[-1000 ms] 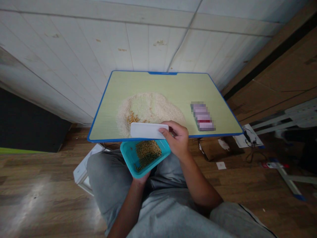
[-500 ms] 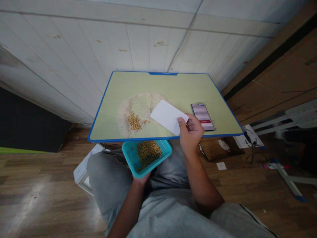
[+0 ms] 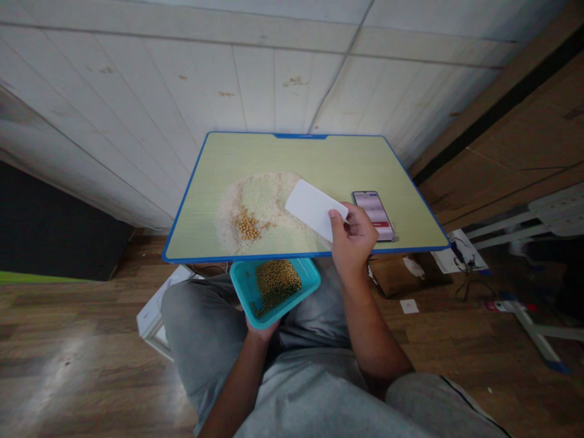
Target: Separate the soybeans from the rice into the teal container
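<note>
My right hand pinches a white card by its near right corner, tilted over the table. Below the table's front edge, my left hand grips a teal plastic tub from underneath; most of its fingers are hidden by the tub. Inside the tub lie many soybeans. On the tabletop, a small heap of soybeans sits at the left of a spread of pale grains that look like rice. The card's far end is over the right part of that spread.
The small table has a light green top and a blue rim. A phone with its screen lit lies on it, right of my right hand. A white wall stands behind. On the floor are a cardboard box and a paper square.
The card in my right hand has shifted slightly right and away from the soybean heap. My left hand has moved the tub a little to the right.
</note>
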A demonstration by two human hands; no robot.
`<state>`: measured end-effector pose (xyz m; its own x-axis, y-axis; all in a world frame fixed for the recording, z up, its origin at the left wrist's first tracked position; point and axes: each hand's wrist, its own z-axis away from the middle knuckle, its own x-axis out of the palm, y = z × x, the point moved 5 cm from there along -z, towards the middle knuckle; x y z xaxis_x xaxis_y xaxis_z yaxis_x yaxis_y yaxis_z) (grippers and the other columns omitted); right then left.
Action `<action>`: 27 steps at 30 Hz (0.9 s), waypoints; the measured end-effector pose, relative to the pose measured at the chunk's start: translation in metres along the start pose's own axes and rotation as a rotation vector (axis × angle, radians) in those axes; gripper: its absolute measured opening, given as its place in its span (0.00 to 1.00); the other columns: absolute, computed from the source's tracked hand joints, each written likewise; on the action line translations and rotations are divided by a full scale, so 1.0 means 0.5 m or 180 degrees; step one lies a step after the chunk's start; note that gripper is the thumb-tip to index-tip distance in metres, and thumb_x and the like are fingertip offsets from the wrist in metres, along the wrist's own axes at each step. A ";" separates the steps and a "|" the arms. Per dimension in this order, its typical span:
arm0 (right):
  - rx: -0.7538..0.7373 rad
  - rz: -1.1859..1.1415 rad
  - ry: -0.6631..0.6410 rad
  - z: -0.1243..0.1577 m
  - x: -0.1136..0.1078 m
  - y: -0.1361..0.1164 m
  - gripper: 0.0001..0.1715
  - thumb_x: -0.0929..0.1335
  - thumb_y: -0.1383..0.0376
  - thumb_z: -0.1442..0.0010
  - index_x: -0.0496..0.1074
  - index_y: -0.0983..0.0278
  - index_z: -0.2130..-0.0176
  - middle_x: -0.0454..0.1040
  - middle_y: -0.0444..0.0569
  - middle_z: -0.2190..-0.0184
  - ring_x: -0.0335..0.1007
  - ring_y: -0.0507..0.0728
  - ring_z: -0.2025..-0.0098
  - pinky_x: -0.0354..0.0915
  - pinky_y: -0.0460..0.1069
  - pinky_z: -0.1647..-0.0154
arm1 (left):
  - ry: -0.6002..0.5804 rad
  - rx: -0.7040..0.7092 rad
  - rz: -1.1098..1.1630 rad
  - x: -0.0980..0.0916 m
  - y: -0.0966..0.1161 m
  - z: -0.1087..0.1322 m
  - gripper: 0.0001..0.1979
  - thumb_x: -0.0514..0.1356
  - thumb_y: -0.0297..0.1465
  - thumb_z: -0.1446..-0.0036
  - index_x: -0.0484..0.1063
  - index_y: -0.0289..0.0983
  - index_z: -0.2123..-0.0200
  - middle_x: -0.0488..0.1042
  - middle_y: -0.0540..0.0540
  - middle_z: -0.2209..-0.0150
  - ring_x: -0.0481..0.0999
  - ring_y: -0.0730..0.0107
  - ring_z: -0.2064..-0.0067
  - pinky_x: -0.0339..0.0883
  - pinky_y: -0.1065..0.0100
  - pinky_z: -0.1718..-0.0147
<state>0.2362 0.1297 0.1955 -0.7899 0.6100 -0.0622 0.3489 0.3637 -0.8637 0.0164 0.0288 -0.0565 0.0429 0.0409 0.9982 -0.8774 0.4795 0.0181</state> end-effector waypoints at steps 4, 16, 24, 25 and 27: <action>-0.0133 0.0010 -0.0117 -0.005 0.012 -0.010 0.08 0.73 0.58 0.33 0.81 0.59 0.58 0.83 0.46 0.64 0.80 0.56 0.62 0.76 0.51 0.65 | 0.0049 0.0066 -0.0031 -0.003 -0.001 -0.003 0.36 0.37 0.49 0.23 0.80 0.46 0.35 0.77 0.45 0.32 0.75 0.59 0.29 0.37 0.50 0.21; -0.0199 -0.0215 -0.0278 0.003 0.025 -0.022 0.05 0.74 0.61 0.34 0.82 0.58 0.58 0.85 0.44 0.64 0.82 0.55 0.62 0.77 0.51 0.65 | 0.0252 0.0176 -0.0003 -0.033 -0.005 -0.002 0.34 0.38 0.49 0.22 0.78 0.47 0.33 0.77 0.44 0.31 0.74 0.59 0.27 0.41 0.48 0.21; -0.0231 -0.0087 -0.0591 0.004 0.034 -0.028 0.07 0.74 0.58 0.33 0.81 0.58 0.59 0.84 0.45 0.65 0.81 0.56 0.63 0.77 0.52 0.65 | 0.0316 0.0207 -0.0017 -0.043 -0.002 -0.002 0.36 0.35 0.48 0.22 0.73 0.46 0.29 0.78 0.45 0.32 0.68 0.61 0.24 0.40 0.50 0.20; -0.0247 -0.0095 -0.0558 0.004 0.033 -0.028 0.07 0.74 0.58 0.33 0.81 0.58 0.59 0.84 0.45 0.65 0.81 0.56 0.63 0.77 0.52 0.65 | 0.0311 0.0194 -0.0016 -0.043 -0.002 -0.002 0.36 0.35 0.48 0.22 0.74 0.46 0.30 0.78 0.45 0.32 0.69 0.61 0.24 0.41 0.49 0.20; -0.0259 -0.0097 -0.0508 0.005 0.031 -0.028 0.07 0.74 0.59 0.33 0.82 0.58 0.59 0.85 0.45 0.64 0.82 0.56 0.63 0.77 0.52 0.64 | 0.0282 0.0178 0.0004 -0.042 -0.003 -0.002 0.35 0.36 0.48 0.22 0.75 0.47 0.31 0.77 0.45 0.31 0.69 0.60 0.25 0.41 0.49 0.20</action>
<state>0.2179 0.1321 0.2054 -0.8685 0.4807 -0.1207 0.3580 0.4399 -0.8236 0.0170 0.0281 -0.0777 0.0818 0.1200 0.9894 -0.9027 0.4297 0.0225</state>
